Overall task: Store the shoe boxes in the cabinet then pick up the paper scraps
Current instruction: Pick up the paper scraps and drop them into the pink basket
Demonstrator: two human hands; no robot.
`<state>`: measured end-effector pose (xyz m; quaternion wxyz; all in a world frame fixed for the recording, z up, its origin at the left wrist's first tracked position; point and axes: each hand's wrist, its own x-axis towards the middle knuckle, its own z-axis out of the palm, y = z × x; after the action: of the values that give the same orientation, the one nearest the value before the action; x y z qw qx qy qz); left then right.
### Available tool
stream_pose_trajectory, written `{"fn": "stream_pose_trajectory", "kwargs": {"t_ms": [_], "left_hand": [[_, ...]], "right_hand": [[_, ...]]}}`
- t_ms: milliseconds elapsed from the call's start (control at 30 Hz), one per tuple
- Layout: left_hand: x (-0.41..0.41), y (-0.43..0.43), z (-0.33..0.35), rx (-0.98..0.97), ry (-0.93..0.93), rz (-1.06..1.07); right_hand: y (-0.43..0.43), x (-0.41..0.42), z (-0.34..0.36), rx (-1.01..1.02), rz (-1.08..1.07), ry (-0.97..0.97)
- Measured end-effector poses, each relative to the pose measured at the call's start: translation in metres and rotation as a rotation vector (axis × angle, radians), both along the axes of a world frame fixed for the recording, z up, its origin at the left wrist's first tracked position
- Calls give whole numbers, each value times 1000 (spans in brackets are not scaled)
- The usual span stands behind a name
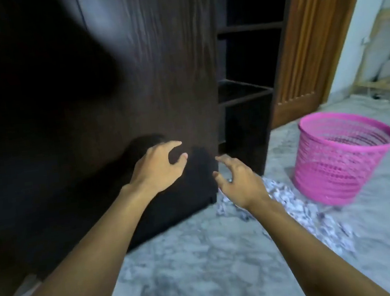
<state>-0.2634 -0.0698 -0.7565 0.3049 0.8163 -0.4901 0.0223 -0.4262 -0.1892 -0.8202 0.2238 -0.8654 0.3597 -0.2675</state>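
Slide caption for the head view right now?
Empty left hand and right hand hover by the dark cabinet door; paper scraps and a pink basket sit on the floor nearby.

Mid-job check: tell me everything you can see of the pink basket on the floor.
The pink basket is a round bin, plastic by the look, with an open lattice wall, a solid rim band and sides narrowing toward the base. It stands upright, mouth open, on the grey marbled floor, to the right of the dark cabinet. A heap of paper scraps lies by its left foot; whether they touch it is unclear. Its inner bottom is hidden, so contents cannot be told.
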Motion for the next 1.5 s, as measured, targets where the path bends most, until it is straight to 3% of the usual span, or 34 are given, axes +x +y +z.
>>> {"fn": "stream_pose_trajectory", "kwargs": {"t_ms": [400,700,867,967,1133,1300,1500], "left_hand": [[-142,-134,-133,226,337,-196],[-209,-209,-214,550,367,-219],[-215,-222,-274,543,406,-300],[-213,-229,-309,609,341,-336],[-227,-233,-358,826,3,-540],[-228,-227,-397,733,-137,-662],[-220,-231,-405,654,-174,-728]], "right_hand": [[-61,-160,-158,252,-225,115],[-60,-181,-242,619,-361,208],[-85,-179,-262,692,-475,188],[-102,-198,-272,661,-611,179],[-125,-232,-304,644,-740,212],[-139,-244,-326,557,-672,289],[-129,-251,-329,562,-870,73]]}}
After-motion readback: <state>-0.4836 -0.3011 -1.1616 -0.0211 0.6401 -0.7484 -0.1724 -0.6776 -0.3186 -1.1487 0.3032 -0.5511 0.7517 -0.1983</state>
